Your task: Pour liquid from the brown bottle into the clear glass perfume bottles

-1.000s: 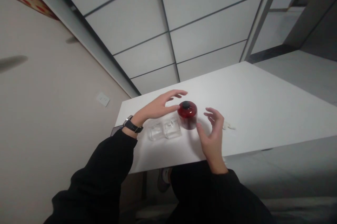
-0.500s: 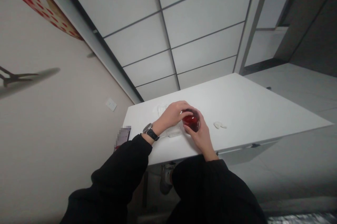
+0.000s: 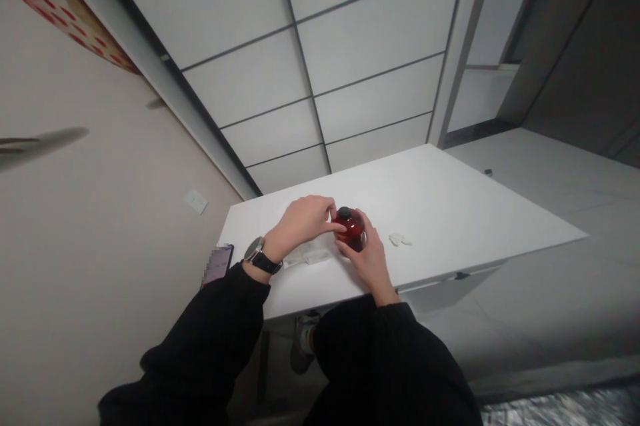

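Observation:
A translucent red bottle (image 3: 356, 226) with a black cap (image 3: 345, 212) stands on the white table between my hands. My right hand (image 3: 371, 253) is wrapped round its right side, thumb in front. From the left, my left hand (image 3: 311, 218) has its thumb across the bottle's shoulder and its fingers bent beside the cap; their tips are partly hidden. Below my left palm lies a pale, see-through packet or wrapper (image 3: 307, 254), partly covered. A small crumpled white scrap (image 3: 400, 239) lies to the right of my right hand.
The white table (image 3: 450, 206) has a drawer front with a dark handle (image 3: 461, 275) on its near side. A phone (image 3: 219, 264) is at the table's left edge by the wall. Behind the table rise white panels (image 3: 370, 66). My shoe (image 3: 301, 346) shows below.
My left hand has shifted left and uncovered the black cap, which both hands hid before. My right hand keeps its hold on the bottle. The whole view has moved slightly.

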### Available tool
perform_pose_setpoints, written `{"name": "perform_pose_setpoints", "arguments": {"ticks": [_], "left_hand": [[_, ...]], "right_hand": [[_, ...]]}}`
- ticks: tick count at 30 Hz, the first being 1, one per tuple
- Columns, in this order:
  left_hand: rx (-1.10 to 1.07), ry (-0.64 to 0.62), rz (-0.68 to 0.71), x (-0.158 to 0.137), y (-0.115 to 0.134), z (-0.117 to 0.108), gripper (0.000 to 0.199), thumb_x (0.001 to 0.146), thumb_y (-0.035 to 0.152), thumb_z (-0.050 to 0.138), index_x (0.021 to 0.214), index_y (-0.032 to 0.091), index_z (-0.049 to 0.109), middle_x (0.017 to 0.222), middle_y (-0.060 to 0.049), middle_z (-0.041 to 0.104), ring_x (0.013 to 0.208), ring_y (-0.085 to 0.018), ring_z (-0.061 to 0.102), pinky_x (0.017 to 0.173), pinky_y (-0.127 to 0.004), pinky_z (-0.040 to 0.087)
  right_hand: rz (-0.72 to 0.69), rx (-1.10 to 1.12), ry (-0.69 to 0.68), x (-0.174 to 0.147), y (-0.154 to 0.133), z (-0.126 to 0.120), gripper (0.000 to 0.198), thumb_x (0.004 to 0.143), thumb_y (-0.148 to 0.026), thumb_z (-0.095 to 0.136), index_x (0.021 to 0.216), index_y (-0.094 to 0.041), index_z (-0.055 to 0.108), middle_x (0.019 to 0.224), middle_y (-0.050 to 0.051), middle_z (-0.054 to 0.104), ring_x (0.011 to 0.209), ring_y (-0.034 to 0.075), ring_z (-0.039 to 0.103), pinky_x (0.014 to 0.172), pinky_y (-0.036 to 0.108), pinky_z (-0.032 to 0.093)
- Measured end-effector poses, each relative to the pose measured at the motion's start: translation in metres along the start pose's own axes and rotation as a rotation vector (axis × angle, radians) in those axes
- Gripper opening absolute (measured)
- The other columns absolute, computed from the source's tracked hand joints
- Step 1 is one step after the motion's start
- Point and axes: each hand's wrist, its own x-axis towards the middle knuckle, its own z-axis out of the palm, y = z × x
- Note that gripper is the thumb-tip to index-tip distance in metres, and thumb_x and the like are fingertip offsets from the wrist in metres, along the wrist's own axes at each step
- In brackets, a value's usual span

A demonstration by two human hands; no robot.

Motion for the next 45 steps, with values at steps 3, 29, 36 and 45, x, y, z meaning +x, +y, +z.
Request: {"name": "perform_pose_setpoints", "arguments": {"ticks": [3,29,36,45], "left_hand": [[-0.129,0.002,0.181,0.0,0.002,0.0,0.033,0.091,0.02,0.073,0.123,0.023,0.065,0.126,-0.008,0.07,0.101,-0.023,0.068,0.088,-0.036,0.054],[-0.156,-0.13,-0.02,0.11,-0.061,0.07,0.022,0.079,0.012,0.075,0.1,0.019,0.081,0.102,-0.007,0.082,0.091,-0.021,0.073,0.09,-0.033,0.056],[-0.122,-0.24,0.028,0.141,-0.067,0.094,0.018,0.076,0.015,0.078,0.093,0.018,0.085,0.091,-0.008,0.082,0.085,-0.023,0.073,0.083,-0.031,0.054],[-0.109,-0.253,0.073,0.144,-0.062,0.103,0.03,0.079,0.012,0.074,0.108,0.017,0.078,0.111,-0.012,0.079,0.099,-0.025,0.071,0.091,-0.035,0.054]], "right_hand": [[0.001,0.013,0.005,0.001,0.001,0.0,0.083,0.08,-0.043,0.082,0.154,-0.026,0.048,0.157,0.014,0.059,0.145,0.034,0.055,0.125,0.062,0.034],[0.029,-0.013,0.065,0.006,-0.001,-0.014,0.083,0.081,-0.043,0.081,0.156,-0.025,0.048,0.156,0.015,0.059,0.144,0.038,0.055,0.119,0.062,0.043],[0.02,-0.02,0.053,0.012,0.005,-0.021,0.087,0.082,-0.045,0.083,0.159,-0.027,0.045,0.154,0.016,0.06,0.141,0.038,0.057,0.116,0.062,0.047],[0.018,-0.007,0.051,0.014,0.006,-0.024,0.084,0.082,-0.045,0.083,0.156,-0.027,0.047,0.154,0.016,0.059,0.143,0.038,0.056,0.118,0.063,0.045]]}}
